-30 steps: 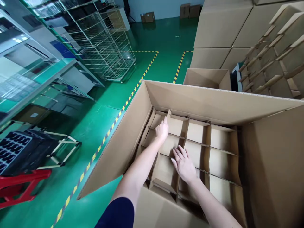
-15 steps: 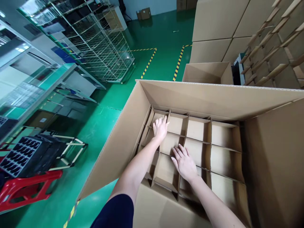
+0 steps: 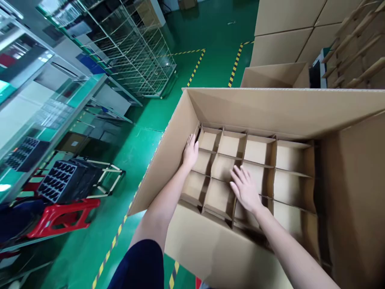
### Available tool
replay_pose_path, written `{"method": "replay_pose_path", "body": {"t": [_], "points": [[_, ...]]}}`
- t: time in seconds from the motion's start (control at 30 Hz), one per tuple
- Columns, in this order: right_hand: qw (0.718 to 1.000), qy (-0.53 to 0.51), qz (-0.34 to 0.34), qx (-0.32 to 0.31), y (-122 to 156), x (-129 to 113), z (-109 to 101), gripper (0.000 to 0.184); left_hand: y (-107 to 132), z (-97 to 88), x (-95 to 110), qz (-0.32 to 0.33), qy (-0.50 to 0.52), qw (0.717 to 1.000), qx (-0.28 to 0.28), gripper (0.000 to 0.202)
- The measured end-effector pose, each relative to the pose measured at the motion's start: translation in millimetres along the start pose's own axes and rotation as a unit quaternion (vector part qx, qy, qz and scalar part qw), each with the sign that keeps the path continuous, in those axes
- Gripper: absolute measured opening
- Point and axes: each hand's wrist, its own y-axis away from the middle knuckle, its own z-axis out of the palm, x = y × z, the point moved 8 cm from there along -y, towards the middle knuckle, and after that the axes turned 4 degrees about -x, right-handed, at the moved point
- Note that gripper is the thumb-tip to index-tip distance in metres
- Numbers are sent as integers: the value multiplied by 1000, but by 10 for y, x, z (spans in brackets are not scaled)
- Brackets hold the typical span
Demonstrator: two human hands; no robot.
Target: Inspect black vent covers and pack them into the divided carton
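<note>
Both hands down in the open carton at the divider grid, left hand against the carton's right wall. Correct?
Not quite. The head view shows the left hand lying open against the carton's left wall, not the right one. The rest holds: both hands are down in the open carton, and the right hand rests on the divider grid.

Glossy green floor (image 3: 216,36), yellow-black hazard tape (image 3: 196,68), wire rack (image 3: 135,48), red stool (image 3: 63,216), stacked cartons (image 3: 285,44).

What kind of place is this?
Most likely a factory or warehouse packing area: a green floor marked with yellow-black hazard tape, stacked cardboard cartons, a wire rack, and an open carton fitted with cardboard dividers.
</note>
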Motion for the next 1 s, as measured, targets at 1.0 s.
{"method": "replay_pose_path", "body": {"t": [1.0], "points": [[990,-38,135,24,3604,-409,-690,47,2905,1505,2679,325,-88,917,-213,45]]}}
